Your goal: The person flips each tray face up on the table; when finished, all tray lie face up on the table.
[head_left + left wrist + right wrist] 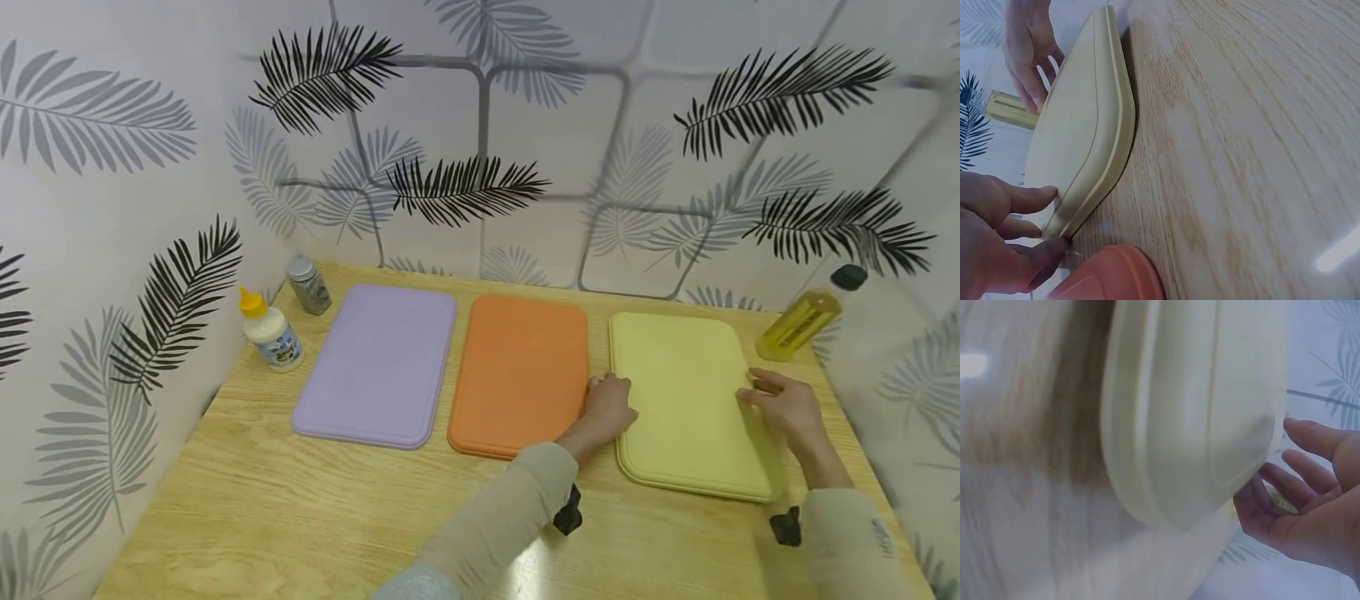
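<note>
Three flat, rounded rectangular pieces lie side by side: purple (378, 362), orange (523, 371) and yellow (686, 400). My left hand (609, 408) grips the yellow piece's left edge, thumb on its upper face and fingers at its lower rim, as the left wrist view shows. At the opposite edge, my right hand (787, 408) curls its fingers round the side, its thumb near the top face. The right wrist view is blurred; a dark shadow runs beside the yellow piece (1172, 412), whose right side looks slightly raised. Some right fingertips are hidden.
A white glue bottle with a yellow cap (276, 337) and a grey-lidded jar (309, 287) stand at the back left. A bottle of yellow liquid (802, 323) is at the back right. Patterned walls border the wooden table (300, 508).
</note>
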`<state>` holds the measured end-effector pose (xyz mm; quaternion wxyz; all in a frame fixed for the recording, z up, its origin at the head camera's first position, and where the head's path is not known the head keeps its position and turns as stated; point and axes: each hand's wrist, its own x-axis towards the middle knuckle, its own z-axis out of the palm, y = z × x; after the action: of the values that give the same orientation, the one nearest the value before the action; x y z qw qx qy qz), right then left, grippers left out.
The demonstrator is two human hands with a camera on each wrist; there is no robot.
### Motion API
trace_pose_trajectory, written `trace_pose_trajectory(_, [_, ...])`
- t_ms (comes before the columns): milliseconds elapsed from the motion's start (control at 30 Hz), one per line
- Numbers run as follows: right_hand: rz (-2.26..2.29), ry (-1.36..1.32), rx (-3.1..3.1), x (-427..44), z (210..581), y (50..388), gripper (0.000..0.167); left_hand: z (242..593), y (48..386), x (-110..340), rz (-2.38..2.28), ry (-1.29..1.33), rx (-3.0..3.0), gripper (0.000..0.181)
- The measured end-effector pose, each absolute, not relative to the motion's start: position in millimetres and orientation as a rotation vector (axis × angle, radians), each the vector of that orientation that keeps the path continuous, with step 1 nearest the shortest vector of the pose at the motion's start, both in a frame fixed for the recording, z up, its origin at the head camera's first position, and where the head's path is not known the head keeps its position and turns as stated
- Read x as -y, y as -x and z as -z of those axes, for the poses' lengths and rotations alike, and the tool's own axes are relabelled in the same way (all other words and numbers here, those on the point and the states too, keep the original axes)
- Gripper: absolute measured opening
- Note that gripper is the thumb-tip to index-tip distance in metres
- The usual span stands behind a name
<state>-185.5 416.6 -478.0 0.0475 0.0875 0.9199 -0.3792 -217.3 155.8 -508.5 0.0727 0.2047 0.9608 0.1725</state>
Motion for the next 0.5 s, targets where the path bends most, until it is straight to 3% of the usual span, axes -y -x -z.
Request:
trace_pose_trajectory(267, [1.265,-0.181,-2.762,-434.0,463.3,194.0,0.058,509.4,220.8,-154.9,-0.59,-0.598,-2.841,0.028])
trace_pose_trajectory(500, [1.254,-0.188,-2.763,-436.8,447.8,199.3,0.061,505.4,220.5,-152.7,-0.648,-0.603,-2.814,0.023])
